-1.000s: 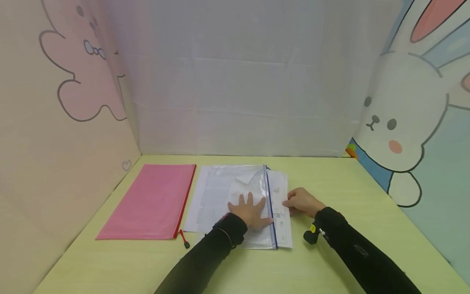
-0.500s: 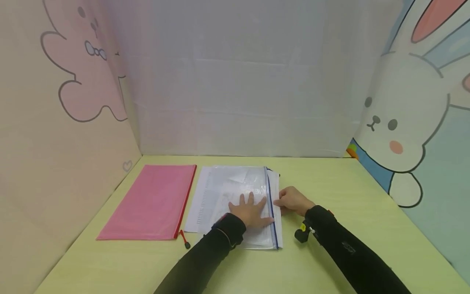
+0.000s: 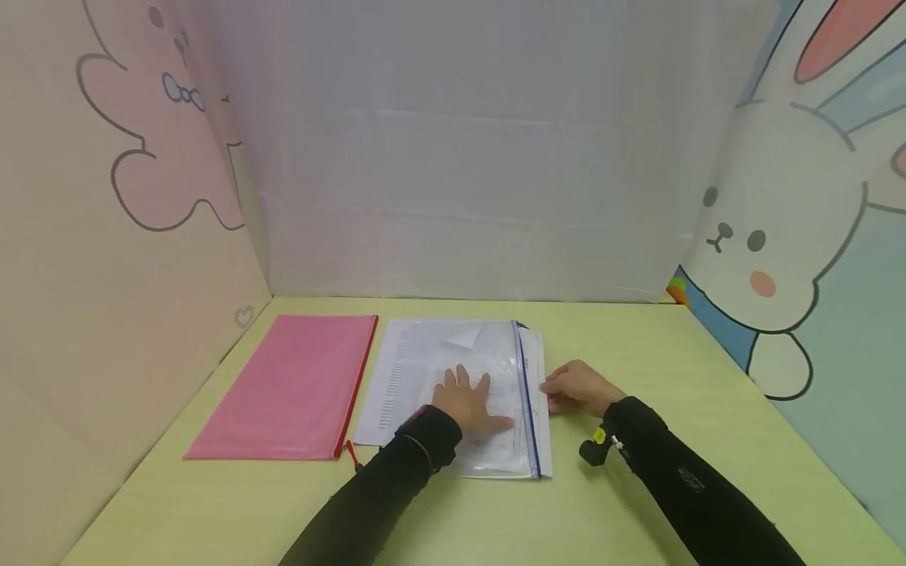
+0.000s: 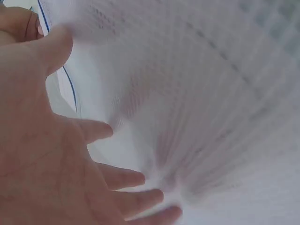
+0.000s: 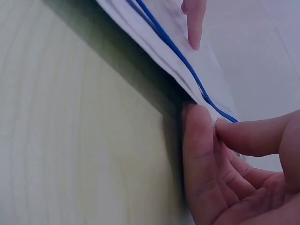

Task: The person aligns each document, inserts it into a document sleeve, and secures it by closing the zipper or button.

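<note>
A clear zip folder [image 3: 425, 346] with a blue zip strip along its right side lies on the table. My left hand [image 3: 463, 405] rests spread on top of it, and in the left wrist view the fingers [image 4: 126, 176] are straight over the see-through plastic. White papers [image 3: 543, 440] stick out past the blue strip. My right hand [image 3: 579, 387] pinches their right edge; the right wrist view shows the thumb [image 5: 253, 138] above and a finger below. Printed text shows faintly through the folder. How deep the papers sit inside is hidden.
A pink folder [image 3: 290, 385] with a red zip edge lies to the left. Its red zip pull [image 3: 351, 454] is partly behind my left sleeve. White paper [image 3: 375, 409] shows at the clear folder's left side. Decorated panels [image 3: 453, 196] enclose the table [image 3: 637, 338].
My right hand first moved left, the papers' protruding strip getting narrower, then shifted back right a little. My left hand slid slightly left on the folder, and the blue strip's lower end moved slightly right.
</note>
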Motion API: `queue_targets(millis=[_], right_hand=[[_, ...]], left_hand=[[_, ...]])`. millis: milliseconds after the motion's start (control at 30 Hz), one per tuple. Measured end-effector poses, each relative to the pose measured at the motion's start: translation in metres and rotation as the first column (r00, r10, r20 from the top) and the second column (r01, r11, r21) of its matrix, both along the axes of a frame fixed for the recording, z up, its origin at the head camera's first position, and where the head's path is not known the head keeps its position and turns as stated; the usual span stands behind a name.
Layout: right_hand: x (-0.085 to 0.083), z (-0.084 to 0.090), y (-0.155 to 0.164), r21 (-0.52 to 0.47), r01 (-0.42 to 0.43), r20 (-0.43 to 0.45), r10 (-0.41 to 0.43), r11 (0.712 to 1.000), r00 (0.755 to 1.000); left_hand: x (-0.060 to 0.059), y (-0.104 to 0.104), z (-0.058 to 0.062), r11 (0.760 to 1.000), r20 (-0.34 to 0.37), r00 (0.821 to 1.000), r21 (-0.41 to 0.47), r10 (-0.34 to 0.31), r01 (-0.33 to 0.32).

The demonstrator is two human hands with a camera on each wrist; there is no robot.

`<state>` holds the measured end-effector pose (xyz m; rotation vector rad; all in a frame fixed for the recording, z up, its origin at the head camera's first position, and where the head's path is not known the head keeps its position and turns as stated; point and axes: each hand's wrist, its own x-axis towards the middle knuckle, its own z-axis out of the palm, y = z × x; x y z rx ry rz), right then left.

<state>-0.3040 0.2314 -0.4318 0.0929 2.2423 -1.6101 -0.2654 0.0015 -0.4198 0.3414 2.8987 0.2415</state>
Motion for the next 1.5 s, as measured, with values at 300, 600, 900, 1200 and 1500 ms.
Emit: queue_targets(millis=[300,600,900,1200,1500], right_hand=[[0.001,0.0,-0.009,0.095,0.025,-0.061,-0.02,0.995,0.998],[-0.005,-0.005,-0.024,0.201,-0.016,-0.143,0.046,0.98,0.989],[-0.014,-0.01,-0.029,0.205,-0.034,-0.192,0.074,0.978,0.979],[0.0,0.002,-0.025,0.19,-0.057,-0.113,0.08,0.98,0.99],[0.009,-0.001,-0.032,0.185,-0.039,-0.107,0.059,0.982,0.992]], left_hand=[[-0.024,-0.006,-0.037,0.999,0.069,0.997,-0.005,0.034,-0.034],[-0.036,-0.004,-0.059,1.0,0.059,0.998,0.007,-0.005,0.005],[0.0,-0.005,-0.004,1.0,0.072,0.997,0.019,-0.017,0.016],[-0.001,-0.006,-0.007,1.0,0.043,0.999,-0.01,0.026,-0.026],[0.011,-0.007,0.006,0.998,0.069,0.996,0.018,0.064,-0.065]])
